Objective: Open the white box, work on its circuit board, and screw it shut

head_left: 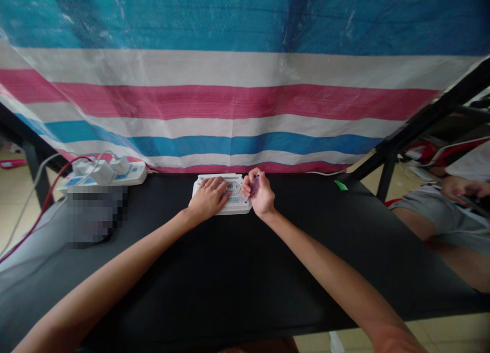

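**Both hands on a white tray at the table's far edge**

The person's left hand [209, 197] lies palm down on a flat white tray-like unit [234, 192]. Its fingers are stretched out, loosely together, and grip nothing. The unit sits at 12 o'clock on the black table [245, 271], hard against the far edge; what is printed or moulded on its top is too small to make out.

The right hand [260, 194] is at the unit's 3 o'clock end, touching or just over its corner. Its fingers are curled in and pinched on a small purplish piece [254, 184], held above the unit's right edge. What the piece is cannot be told. The two hands are close together, with a strip of the unit showing between them.

At 10 o'clock from the hands a white and blue power strip [132, 175] lies on the table with white plugs [101, 170] in it, and a red cable [49, 190] and white cables [26, 200] trail off towards 9 o'clock. A blurred patch [95, 215] sits just at 6 o'clock of the strip. A small green scrap [340, 185] lies at 2 o'clock, near the far right corner.

A striped tarp [245, 98] in blue, white and pink hangs behind the table. At 3 o'clock, beyond a black frame bar [429, 118], another person in grey shorts [429, 210] sits with a hand [457, 187] resting on the lap.
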Tool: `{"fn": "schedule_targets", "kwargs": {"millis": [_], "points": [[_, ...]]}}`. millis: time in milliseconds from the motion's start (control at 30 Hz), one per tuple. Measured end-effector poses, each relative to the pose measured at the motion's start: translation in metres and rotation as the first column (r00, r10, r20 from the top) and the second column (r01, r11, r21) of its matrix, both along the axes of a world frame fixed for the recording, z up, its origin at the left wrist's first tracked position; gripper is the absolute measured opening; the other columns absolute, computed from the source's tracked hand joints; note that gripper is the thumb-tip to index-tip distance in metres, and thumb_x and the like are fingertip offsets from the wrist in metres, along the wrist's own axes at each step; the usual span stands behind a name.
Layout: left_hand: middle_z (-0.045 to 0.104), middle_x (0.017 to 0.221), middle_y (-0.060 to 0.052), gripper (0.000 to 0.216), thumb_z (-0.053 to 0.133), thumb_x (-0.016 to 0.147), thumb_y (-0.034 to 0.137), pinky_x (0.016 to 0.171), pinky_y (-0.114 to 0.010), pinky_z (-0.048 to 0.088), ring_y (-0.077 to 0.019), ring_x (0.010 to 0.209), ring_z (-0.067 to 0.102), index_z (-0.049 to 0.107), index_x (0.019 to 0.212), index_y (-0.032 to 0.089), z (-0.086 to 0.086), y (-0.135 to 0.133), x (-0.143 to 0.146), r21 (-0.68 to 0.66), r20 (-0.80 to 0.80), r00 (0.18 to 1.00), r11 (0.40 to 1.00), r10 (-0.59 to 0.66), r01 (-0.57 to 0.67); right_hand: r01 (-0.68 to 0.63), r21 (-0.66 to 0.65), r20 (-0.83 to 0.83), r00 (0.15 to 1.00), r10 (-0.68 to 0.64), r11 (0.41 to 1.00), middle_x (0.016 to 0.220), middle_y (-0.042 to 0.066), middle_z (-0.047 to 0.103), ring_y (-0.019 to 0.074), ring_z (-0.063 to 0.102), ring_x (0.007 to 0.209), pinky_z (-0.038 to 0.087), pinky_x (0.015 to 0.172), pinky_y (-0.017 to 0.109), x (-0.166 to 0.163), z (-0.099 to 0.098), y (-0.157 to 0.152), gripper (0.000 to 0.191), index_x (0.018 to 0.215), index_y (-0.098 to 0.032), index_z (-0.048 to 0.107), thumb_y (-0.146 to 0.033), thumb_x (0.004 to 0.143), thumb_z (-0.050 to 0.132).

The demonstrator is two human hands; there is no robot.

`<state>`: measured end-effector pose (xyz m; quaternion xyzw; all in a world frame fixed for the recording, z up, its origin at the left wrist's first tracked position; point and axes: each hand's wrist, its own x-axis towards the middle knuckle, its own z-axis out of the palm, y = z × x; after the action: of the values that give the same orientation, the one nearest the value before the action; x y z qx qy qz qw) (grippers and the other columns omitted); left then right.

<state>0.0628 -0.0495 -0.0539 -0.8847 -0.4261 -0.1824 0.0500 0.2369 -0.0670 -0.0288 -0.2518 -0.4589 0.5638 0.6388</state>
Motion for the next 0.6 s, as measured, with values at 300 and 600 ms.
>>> {"fn": "schedule_targets", "kwargs": {"millis": [300,600], "points": [[0.058,0.128,-0.013,0.035,0.038,0.102,0.039,0.102,-0.044,0.042,-0.0276,0.114,0.058,0.057,0.123,0.018,0.0002,-0.0017,0.0007,0.010,-0.013,1.000,1.000,0.010,-0.010,0.022,-0.032,0.035,0.999,-0.021,0.999,0.046,-0.012,0.034,0.0065,0.020,0.038,0.014,0.040,0.019,-0.0025,0.0052,-0.0019,0.043,0.078,-0.025,0.034,-0.057,0.082,0.063],[0.058,0.128,-0.013,0.036,0.038,0.102,0.039,0.101,-0.044,0.042,-0.0275,0.113,0.058,0.058,0.124,0.018,-0.0017,-0.0007,0.0004,0.016,-0.009,1.000,1.000,-0.004,0.004,0.067,0.050,-0.017,0.998,-0.066,0.997,0.053,-0.006,0.047,0.0100,0.041,0.043,0.029,0.043,0.022,0.0070,0.0025,-0.0018,0.037,0.073,-0.024,0.042,-0.049,0.078,0.069]]}}
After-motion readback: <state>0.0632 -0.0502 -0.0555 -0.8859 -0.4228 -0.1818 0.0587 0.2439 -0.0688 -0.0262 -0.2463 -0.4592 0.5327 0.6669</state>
